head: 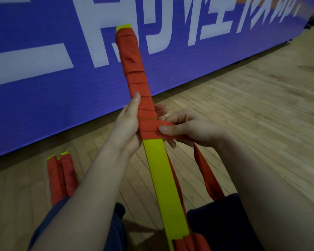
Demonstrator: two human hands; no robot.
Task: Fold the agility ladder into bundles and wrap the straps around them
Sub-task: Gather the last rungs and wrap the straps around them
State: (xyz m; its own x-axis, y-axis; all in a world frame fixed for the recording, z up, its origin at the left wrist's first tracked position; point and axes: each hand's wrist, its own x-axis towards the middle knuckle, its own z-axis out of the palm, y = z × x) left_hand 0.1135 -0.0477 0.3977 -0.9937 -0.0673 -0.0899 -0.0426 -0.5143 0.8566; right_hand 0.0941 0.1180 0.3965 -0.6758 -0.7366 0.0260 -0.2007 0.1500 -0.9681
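Partway wrapped: a ladder bundle [161,178] held up over the lap, seen from the head camera.
The left hand [129,124] grips the bundle at the edge of the wound section, thumb laid along its front and fingers curled round the back, likely to pin the last turns so they do not slacken. The right hand [185,129] pinches the red strap [205,171] between thumb and curled fingers just beside the bundle, holding it taut for the next turn; its loose tail hangs down toward the knee. Red winding covers the far half, while the near half shows bare yellow. Two finished bundles [62,176] lie side by side on the wooden floor [243,105], near a blue banner [43,87], out of the working space.
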